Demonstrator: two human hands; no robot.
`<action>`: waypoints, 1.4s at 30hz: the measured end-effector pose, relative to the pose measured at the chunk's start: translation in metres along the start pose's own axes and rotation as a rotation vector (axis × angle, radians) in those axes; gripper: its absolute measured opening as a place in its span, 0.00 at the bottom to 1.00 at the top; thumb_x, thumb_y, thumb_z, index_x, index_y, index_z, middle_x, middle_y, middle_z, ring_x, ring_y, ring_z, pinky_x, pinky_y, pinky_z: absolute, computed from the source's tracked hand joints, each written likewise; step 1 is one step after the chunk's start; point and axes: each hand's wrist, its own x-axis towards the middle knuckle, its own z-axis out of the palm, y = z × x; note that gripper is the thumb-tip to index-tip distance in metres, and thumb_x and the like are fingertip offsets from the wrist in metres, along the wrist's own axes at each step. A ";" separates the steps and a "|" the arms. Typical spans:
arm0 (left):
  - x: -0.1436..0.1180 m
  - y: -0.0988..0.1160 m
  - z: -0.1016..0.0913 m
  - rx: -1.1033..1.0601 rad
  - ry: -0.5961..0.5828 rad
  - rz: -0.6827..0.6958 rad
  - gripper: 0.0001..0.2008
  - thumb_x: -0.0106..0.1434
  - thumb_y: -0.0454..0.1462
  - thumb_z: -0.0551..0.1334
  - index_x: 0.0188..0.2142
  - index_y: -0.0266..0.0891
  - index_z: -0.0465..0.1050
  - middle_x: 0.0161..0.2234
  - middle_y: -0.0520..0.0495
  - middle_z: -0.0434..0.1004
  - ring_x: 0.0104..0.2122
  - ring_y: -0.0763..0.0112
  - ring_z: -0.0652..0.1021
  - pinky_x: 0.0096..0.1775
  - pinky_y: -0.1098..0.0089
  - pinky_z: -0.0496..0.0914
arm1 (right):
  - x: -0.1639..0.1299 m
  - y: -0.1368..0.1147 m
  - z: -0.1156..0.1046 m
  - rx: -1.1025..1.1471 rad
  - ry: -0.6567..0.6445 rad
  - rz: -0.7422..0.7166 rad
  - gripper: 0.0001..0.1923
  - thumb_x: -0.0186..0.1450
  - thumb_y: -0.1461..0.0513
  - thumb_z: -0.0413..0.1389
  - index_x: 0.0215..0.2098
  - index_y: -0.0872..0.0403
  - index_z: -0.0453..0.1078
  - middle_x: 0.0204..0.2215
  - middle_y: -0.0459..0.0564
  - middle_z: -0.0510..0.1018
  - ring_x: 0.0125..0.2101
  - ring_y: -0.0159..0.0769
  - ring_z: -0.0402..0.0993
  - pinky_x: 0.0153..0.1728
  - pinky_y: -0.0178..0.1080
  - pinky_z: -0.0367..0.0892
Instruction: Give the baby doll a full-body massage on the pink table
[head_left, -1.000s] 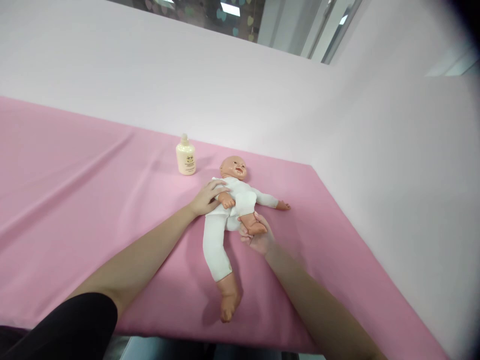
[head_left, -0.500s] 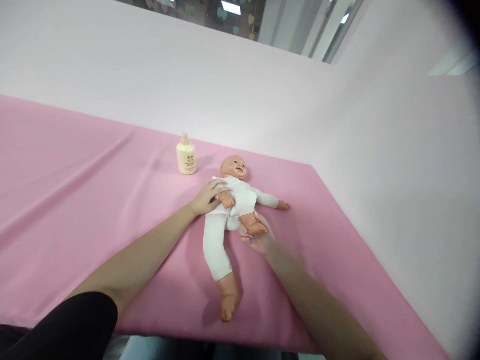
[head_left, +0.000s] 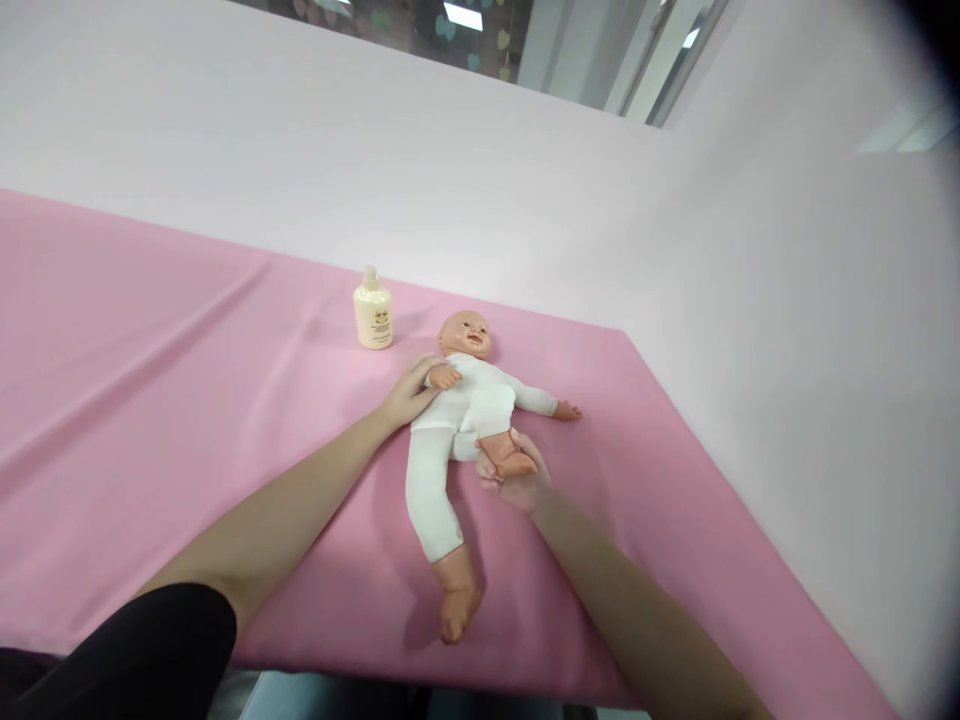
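Observation:
A baby doll (head_left: 480, 392) with a soft white body lies on its back on a pink cloth, its head toward the far wall. My left hand (head_left: 409, 394) is closed round the doll's arm on the left, and the doll's small hand (head_left: 445, 377) pokes out past my fingers near its chest. Underneath the bent leg on the right, my right hand (head_left: 525, 478) grips the ankle, partly hidden by the doll's foot (head_left: 511, 458). The doll's other leg (head_left: 431, 490) stretches toward me, and its other arm (head_left: 536, 398) lies out to the right.
A cream-coloured bottle (head_left: 373, 315) with a printed label stands upright left of the doll's head. The pink cloth (head_left: 187, 400) has creases on the left. White walls (head_left: 337, 160) rise behind and at the right, with a window (head_left: 495, 40) at the top.
The doll's left-side hand has moved up toward its head, along with my left fingers. The doll's head has shifted very slightly left. My right hand stays at the bent leg.

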 end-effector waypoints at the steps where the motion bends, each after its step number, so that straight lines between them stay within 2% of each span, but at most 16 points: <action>1: 0.000 -0.004 0.002 -0.057 0.063 -0.064 0.19 0.62 0.42 0.59 0.51 0.39 0.67 0.50 0.41 0.71 0.51 0.59 0.71 0.56 0.55 0.63 | -0.001 0.001 0.000 -0.023 -0.028 0.000 0.26 0.64 0.46 0.48 0.41 0.60 0.71 0.20 0.46 0.69 0.21 0.29 0.59 0.22 0.34 0.57; 4: 0.002 -0.015 0.007 -0.263 0.245 -0.262 0.22 0.60 0.43 0.60 0.52 0.40 0.64 0.50 0.42 0.72 0.51 0.60 0.71 0.55 0.57 0.64 | -0.004 0.004 -0.002 -0.121 -0.107 0.023 0.28 0.63 0.44 0.48 0.42 0.60 0.69 0.23 0.49 0.73 0.20 0.30 0.63 0.22 0.36 0.60; 8: 0.005 -0.021 0.006 -0.465 0.389 -0.426 0.20 0.60 0.44 0.60 0.50 0.42 0.63 0.48 0.44 0.72 0.49 0.62 0.73 0.52 0.61 0.67 | -0.005 0.007 -0.008 -0.187 -0.259 0.145 0.30 0.59 0.42 0.51 0.44 0.59 0.66 0.28 0.52 0.77 0.19 0.34 0.69 0.18 0.38 0.65; 13: 0.006 -0.019 0.003 -0.493 0.472 -0.534 0.15 0.60 0.44 0.60 0.46 0.44 0.64 0.46 0.46 0.72 0.46 0.64 0.74 0.51 0.62 0.68 | -0.004 0.011 -0.017 -0.136 -0.492 0.364 0.34 0.52 0.44 0.61 0.47 0.56 0.60 0.34 0.55 0.78 0.20 0.36 0.74 0.19 0.39 0.70; 16: 0.005 -0.018 0.003 -0.507 0.451 -0.521 0.15 0.60 0.43 0.60 0.46 0.44 0.64 0.45 0.46 0.72 0.47 0.64 0.73 0.52 0.61 0.67 | -0.003 0.011 -0.017 -0.133 -0.516 0.376 0.35 0.47 0.50 0.66 0.47 0.54 0.59 0.35 0.54 0.78 0.21 0.36 0.75 0.19 0.38 0.70; 18: 0.005 -0.016 0.004 -0.488 0.415 -0.464 0.16 0.59 0.43 0.60 0.47 0.43 0.63 0.46 0.45 0.72 0.48 0.64 0.73 0.53 0.61 0.66 | -0.004 0.009 -0.015 -0.113 -0.476 0.307 0.35 0.47 0.50 0.66 0.47 0.55 0.60 0.34 0.52 0.78 0.20 0.35 0.74 0.18 0.36 0.68; 20: 0.004 -0.012 0.003 -0.412 0.360 -0.371 0.17 0.59 0.42 0.60 0.47 0.42 0.64 0.46 0.45 0.72 0.48 0.63 0.72 0.54 0.60 0.65 | -0.004 0.006 -0.011 -0.069 -0.379 0.201 0.31 0.51 0.49 0.62 0.47 0.56 0.61 0.32 0.50 0.77 0.17 0.30 0.70 0.15 0.34 0.64; 23: 0.003 -0.003 0.002 -0.219 0.192 -0.159 0.17 0.60 0.41 0.60 0.48 0.40 0.66 0.47 0.43 0.72 0.49 0.61 0.71 0.55 0.58 0.64 | -0.002 0.001 -0.005 0.034 -0.165 0.050 0.24 0.57 0.50 0.55 0.45 0.57 0.64 0.27 0.46 0.74 0.14 0.24 0.58 0.14 0.31 0.56; 25: 0.002 0.004 0.000 -0.085 0.046 -0.003 0.15 0.61 0.39 0.58 0.48 0.39 0.68 0.50 0.41 0.71 0.51 0.59 0.70 0.56 0.56 0.62 | 0.001 -0.003 -0.003 0.111 -0.012 -0.014 0.19 0.60 0.52 0.52 0.43 0.57 0.66 0.24 0.45 0.72 0.15 0.23 0.55 0.15 0.30 0.54; 28: 0.002 0.012 -0.002 0.074 -0.140 0.143 0.16 0.62 0.33 0.54 0.48 0.40 0.71 0.54 0.40 0.68 0.55 0.58 0.67 0.58 0.53 0.58 | 0.004 -0.005 0.001 0.177 0.176 -0.023 0.13 0.62 0.56 0.51 0.38 0.57 0.67 0.23 0.45 0.71 0.17 0.24 0.55 0.16 0.29 0.53; 31: 0.003 0.017 -0.004 0.165 -0.240 0.181 0.19 0.60 0.30 0.52 0.48 0.42 0.72 0.56 0.41 0.67 0.58 0.58 0.65 0.59 0.50 0.57 | 0.005 -0.006 0.004 0.188 0.272 0.000 0.09 0.63 0.57 0.51 0.34 0.56 0.66 0.24 0.46 0.71 0.17 0.25 0.55 0.17 0.29 0.54; 37: 0.003 0.019 -0.005 0.168 -0.242 0.181 0.19 0.60 0.30 0.52 0.49 0.43 0.72 0.57 0.41 0.66 0.58 0.58 0.64 0.59 0.50 0.57 | 0.004 -0.007 0.008 0.166 0.264 0.013 0.10 0.65 0.57 0.50 0.34 0.55 0.67 0.25 0.46 0.72 0.17 0.25 0.55 0.17 0.30 0.55; 40: 0.001 0.016 -0.004 0.075 -0.159 0.089 0.16 0.62 0.34 0.54 0.49 0.42 0.70 0.55 0.40 0.67 0.56 0.58 0.66 0.59 0.51 0.58 | 0.001 -0.007 0.009 0.116 0.209 0.036 0.12 0.64 0.55 0.51 0.34 0.56 0.67 0.25 0.47 0.72 0.18 0.26 0.57 0.18 0.32 0.56; 42: 0.000 0.013 -0.003 -0.028 -0.060 0.005 0.15 0.63 0.38 0.55 0.49 0.40 0.69 0.52 0.40 0.70 0.53 0.58 0.69 0.58 0.52 0.60 | -0.002 -0.005 0.011 0.065 0.140 0.059 0.13 0.63 0.54 0.52 0.36 0.56 0.68 0.26 0.48 0.73 0.18 0.26 0.58 0.19 0.33 0.57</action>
